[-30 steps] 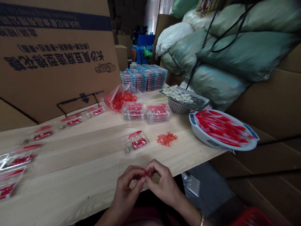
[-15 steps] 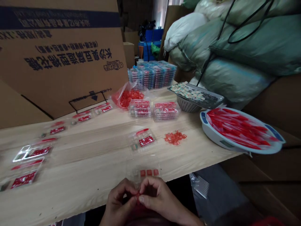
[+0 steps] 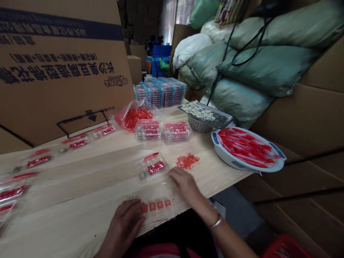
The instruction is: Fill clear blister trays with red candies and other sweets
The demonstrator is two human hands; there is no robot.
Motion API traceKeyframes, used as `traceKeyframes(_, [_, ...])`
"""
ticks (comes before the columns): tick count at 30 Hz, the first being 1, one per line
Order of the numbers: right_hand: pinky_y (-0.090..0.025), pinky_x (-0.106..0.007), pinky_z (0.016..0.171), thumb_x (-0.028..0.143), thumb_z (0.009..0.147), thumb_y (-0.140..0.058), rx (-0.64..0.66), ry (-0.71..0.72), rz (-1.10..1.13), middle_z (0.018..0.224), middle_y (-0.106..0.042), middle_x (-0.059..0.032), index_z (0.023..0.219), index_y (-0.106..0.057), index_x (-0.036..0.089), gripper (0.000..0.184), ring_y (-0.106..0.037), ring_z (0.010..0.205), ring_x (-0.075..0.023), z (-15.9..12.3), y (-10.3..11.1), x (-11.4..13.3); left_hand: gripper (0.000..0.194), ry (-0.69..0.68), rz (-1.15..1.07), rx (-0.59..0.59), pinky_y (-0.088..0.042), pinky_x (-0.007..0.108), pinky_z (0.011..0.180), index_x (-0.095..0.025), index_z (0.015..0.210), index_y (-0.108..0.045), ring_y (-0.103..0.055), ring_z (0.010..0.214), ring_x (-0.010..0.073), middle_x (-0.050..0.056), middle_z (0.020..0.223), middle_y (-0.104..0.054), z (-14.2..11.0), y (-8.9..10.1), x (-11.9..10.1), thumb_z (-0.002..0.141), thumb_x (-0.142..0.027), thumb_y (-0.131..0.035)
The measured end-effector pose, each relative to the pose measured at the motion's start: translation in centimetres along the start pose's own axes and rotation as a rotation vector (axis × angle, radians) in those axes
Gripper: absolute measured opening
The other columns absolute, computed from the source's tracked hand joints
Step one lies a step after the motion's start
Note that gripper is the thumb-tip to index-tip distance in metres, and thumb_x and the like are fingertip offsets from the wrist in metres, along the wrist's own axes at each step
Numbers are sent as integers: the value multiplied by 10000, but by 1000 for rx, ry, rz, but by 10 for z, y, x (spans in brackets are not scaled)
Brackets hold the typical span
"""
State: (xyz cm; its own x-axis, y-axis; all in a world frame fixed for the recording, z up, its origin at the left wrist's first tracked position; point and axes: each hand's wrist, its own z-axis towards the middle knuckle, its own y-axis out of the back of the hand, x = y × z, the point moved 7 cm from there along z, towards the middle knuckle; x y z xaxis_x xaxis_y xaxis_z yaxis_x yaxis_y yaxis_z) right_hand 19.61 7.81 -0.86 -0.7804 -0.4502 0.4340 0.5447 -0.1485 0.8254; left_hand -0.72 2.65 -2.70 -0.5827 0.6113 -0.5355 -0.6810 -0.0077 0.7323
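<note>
Left hand (image 3: 123, 225) low on the near part of a pale wooden table (image 3: 80, 179), fingers open and slightly spread, tips against the left end of a clear plastic packet (image 3: 157, 207), no pinch on it. Inside that packet, lying flat on the wood, a row of four small red squares. Right hand (image 3: 183, 184) just past the packet's upper right corner, fingers loosely curled downward, nothing visible between them, a thin silver bangle (image 3: 216, 223) on the wrist; any contact with the clear plastic impossible to make out. Packet between the two hands, nearer the left one. Just beyond it, a second clear packet (image 3: 150, 166) with a red strip and a red printed card, and to the right of that, a small loose heap of translucent red pieces (image 3: 187, 161), near the right hand. Farther along the table, two stacks of clear packets (image 3: 148, 129) side by side, a plastic bag of red pieces (image 3: 134, 119), a plastic colander (image 3: 195, 125) under a metal tray (image 3: 212, 116) of small wrapped squares, and a white-and-blue kitchen scale (image 3: 247, 150) bearing a bowlful of red-and-clear strips. Along the left side, a scattered row of similar packets (image 3: 39, 161).
</note>
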Motion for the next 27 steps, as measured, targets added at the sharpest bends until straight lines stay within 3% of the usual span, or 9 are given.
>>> traceKeyframes(2, [-437, -327, 782, 67, 878, -444, -70, -94, -179, 876, -630, -82, 886, -636, 168, 217, -551, 847, -202, -1, 13, -38, 145, -54, 55, 18, -547, 312, 738, -255, 974, -652, -674, 814, 198, 46, 896, -723, 4, -5, -5, 859, -260, -563])
traceKeyframes(4, [-430, -345, 795, 59, 857, -437, -72, -83, -278, 891, -626, -92, 917, -631, 167, 230, -547, 852, -215, -2, 16, -59, 130, -56, 76, 46, -533, 314, 692, -242, 907, -650, -662, 745, 191, 37, 813, -714, 8, -9, -6, 874, -233, -525])
traceKeyframes(7, [-433, -327, 750, 67, 837, -431, -65, -68, -280, 820, -596, -70, 856, -606, 174, 207, -539, 804, -209, -7, 14, -68, 137, -38, 109, 34, -515, 334, 716, -234, 931, -639, -647, 784, 198, 49, 867, -703, 9, -9, -8, 864, -198, -525])
traceKeyframes(13, [-440, -325, 722, 86, 788, -455, -56, -173, -142, 831, -576, -71, 808, -576, 177, 153, -536, 806, -211, -10, 16, -72, 184, -46, 94, -58, -516, 350, 781, -239, 982, -635, -644, 861, 203, 59, 930, -689, 12, -1, -10, 844, -175, -530])
traceKeyframes(15, [-436, -310, 686, 110, 766, -484, -74, -233, 43, 760, -568, -44, 748, -560, 186, 108, -534, 739, -190, -9, 17, -73, 165, -8, 31, -69, -531, 342, 772, -233, 961, -646, -652, 848, 199, 60, 918, -690, 19, 1, -13, 845, -187, -538])
traceKeyframes(17, [-432, -283, 632, 193, 767, -545, -96, -325, 388, 711, -575, -19, 733, -554, 187, 36, -534, 666, -162, -11, 15, -70, 142, 62, -105, -66, -546, 314, 729, -219, 934, -648, -656, 824, 190, 64, 888, -687, 28, 0, -19, 853, -204, -532])
traceKeyframes(20, [-435, -248, 582, 359, 741, -664, -45, -490, 991, 693, -623, -10, 767, -576, 176, 205, -555, 611, -132, -19, -2, -48, 133, 186, -352, -72, -548, 268, 666, -204, 944, -640, -653, 756, 163, 48, 837, -675, 43, -6, -31, 845, -238, -560])
traceKeyframes(22, [-443, -238, 579, 404, 694, -730, 24, -564, 1271, 686, -637, -8, 765, -595, 168, 281, -565, 600, -121, -24, -15, -24, 151, 246, -481, -91, -542, 257, 658, -202, 954, -645, -649, 726, 150, 32, 820, -673, 50, -11, -38, 822, -254, -594])
traceKeyframes(27, [-429, -205, 551, 388, 596, -820, 22, -684, 1492, 614, -599, 29, 693, -605, 163, 327, -524, 547, -87, -37, -32, 10, 124, 321, -626, -24, -511, 250, 652, -198, 854, -701, -645, 719, 148, 31, 772, -687, 54, -18, -46, 824, -240, -588])
